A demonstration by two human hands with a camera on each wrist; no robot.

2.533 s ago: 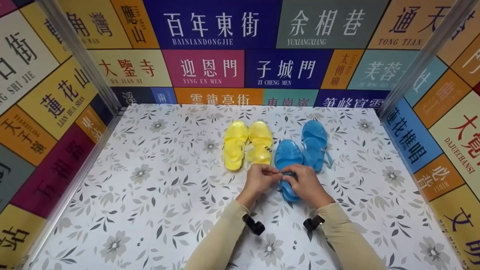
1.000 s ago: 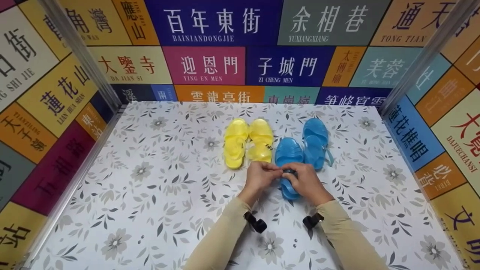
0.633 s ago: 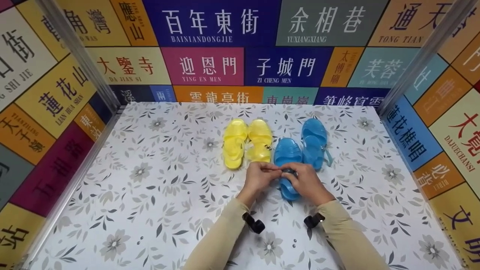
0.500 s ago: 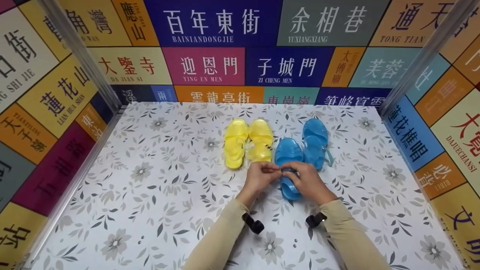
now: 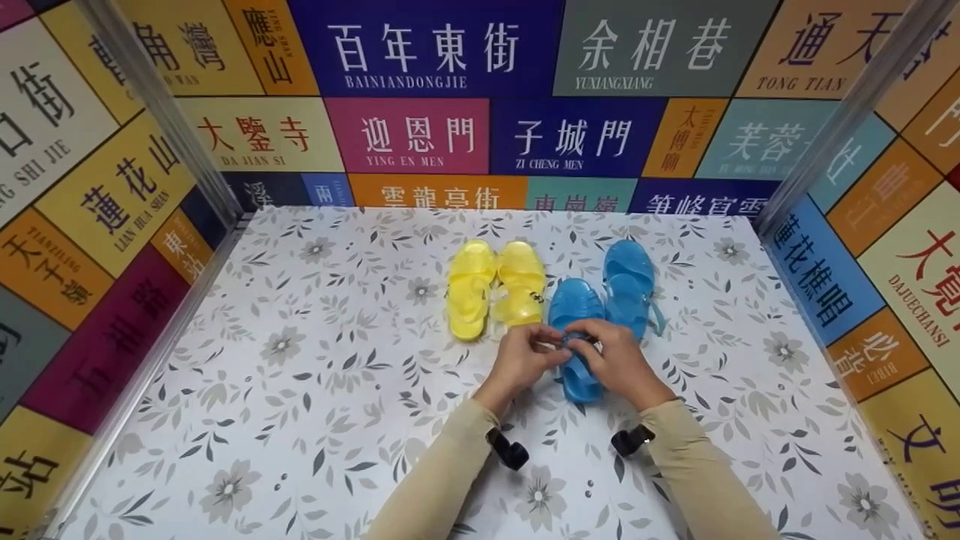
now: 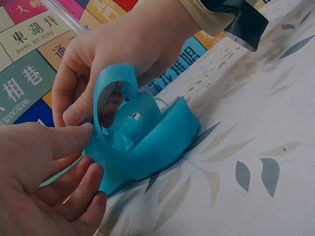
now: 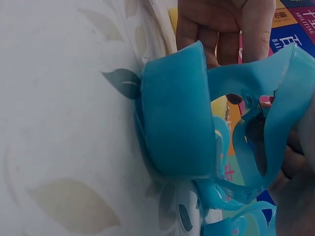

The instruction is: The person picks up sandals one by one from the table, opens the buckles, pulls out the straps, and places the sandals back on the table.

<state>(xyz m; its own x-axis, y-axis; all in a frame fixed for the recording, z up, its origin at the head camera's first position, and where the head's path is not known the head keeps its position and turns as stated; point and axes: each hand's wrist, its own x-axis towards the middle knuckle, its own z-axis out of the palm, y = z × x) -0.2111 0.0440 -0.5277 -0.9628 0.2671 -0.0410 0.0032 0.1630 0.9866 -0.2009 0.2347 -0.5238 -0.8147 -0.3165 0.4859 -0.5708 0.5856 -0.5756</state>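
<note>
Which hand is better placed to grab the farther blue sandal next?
Right hand, likely: it's closer, just short of the farther blue sandal. The left hand is further left, with the right hand and nearer blue sandal between.

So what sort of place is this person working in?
Probably a small staged booth, perhaps for demonstrations, not an ordinary room. Colorful walls printed with Chinese characters rise on three sides, a floral-patterned surface spans between them, and yellow sandals and blue sandals are grouped there by color.
</note>
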